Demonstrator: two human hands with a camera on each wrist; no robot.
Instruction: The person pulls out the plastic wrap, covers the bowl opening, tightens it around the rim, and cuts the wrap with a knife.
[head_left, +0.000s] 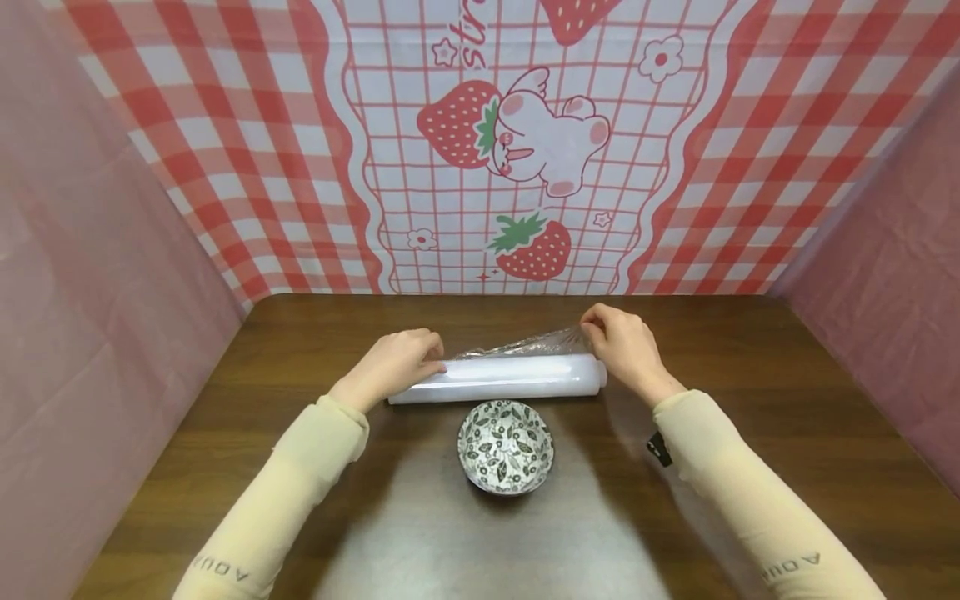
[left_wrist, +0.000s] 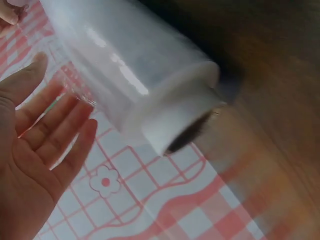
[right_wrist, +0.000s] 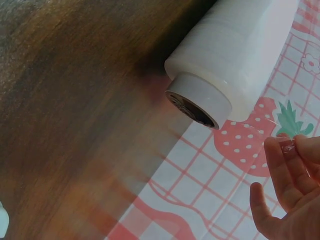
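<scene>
A roll of plastic wrap [head_left: 510,377] lies crosswise on the table, a clear loose sheet of film [head_left: 551,342] lifted behind its right half. My right hand [head_left: 624,343] pinches the corner of that film between thumb and fingertips, just beyond the roll's right end; the right wrist view shows the pinched film edge [right_wrist: 288,144]. At the roll's left end is my left hand [head_left: 397,360]. Its fingers look loosely extended in the left wrist view, thumb apart, fingertips close to the film. A leaf-patterned bowl [head_left: 506,447] stands upright in front of the roll.
The brown wooden table [head_left: 750,367] ends at a backdrop [head_left: 285,167] with red checks and strawberries. Pink cloth [head_left: 112,250] hangs on the left, and more pink cloth [head_left: 892,217] on the right. A small black object [head_left: 659,449] shows at the right sleeve.
</scene>
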